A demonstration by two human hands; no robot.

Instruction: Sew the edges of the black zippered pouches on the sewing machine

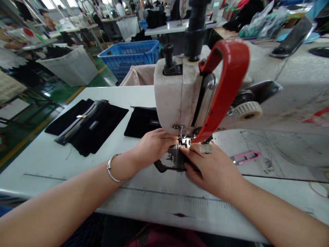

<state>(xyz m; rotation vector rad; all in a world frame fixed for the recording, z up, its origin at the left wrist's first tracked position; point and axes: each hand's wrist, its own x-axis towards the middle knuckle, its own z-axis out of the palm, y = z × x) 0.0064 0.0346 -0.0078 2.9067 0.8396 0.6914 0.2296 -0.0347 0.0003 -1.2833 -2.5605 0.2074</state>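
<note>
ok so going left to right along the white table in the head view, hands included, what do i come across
Black cloth with the zipper → left hand → right hand → pink snips

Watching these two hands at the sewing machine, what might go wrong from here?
The left hand and right hand both have fingers very close to the presser foot, so a slip might get a fingertip pinched or pricked. The pink snips lie just beside the right hand, so a sideways move could knock them or brush their blades.
</note>
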